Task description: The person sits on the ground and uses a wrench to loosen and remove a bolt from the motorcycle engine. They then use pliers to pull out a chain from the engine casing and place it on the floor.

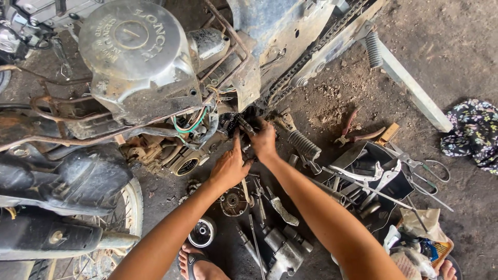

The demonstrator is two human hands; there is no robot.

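Working under the engine (140,62), both hands up at its lower right edge. Left hand (228,167) lying open and flat, fingers stretched toward the engine's underside, gripping nothing. Right hand (263,139) pinching a small dark part (246,125) just below the engine, beside the chain (311,54). Sitting on the ground below the engine: round parts (233,201), loose tools (280,249). Resting right of it: spring (304,145), open toolbox (363,179) holding wrenches.
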